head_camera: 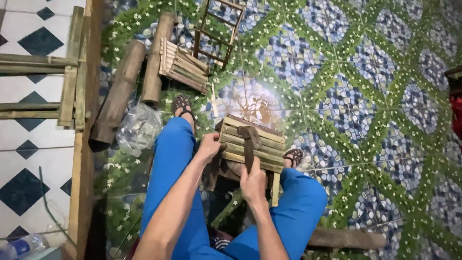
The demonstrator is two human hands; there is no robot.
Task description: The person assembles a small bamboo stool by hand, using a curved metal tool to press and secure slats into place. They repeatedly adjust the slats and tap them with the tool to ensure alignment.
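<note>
Lying at nine o'clock on the white-and-blue tile is a bamboo frame [72,77], its rails running off the left edge. Just right of it, toward eleven o'clock, two thick bamboo tubes [120,91] lean side by side on the pebble-pattern floor [365,96], with a clear plastic bag [139,126] at their lower ends and a bundle of split slats [184,65] touching the right tube; a small ladder-like rack [217,29] stands tilted at twelve o'clock. At centre, between blue-trousered knees, sits a slatted bamboo box [255,139]. The left hand [209,147] grips its left edge, fingers curled round the slats. The right hand [252,183], at six o'clock of the box, is closed on a brown strap [250,144] that runs up over the slats and ends folded at the top. Sandalled feet flank the box. At seven o'clock, a plastic bottle [19,246] lies in the corner.
</note>
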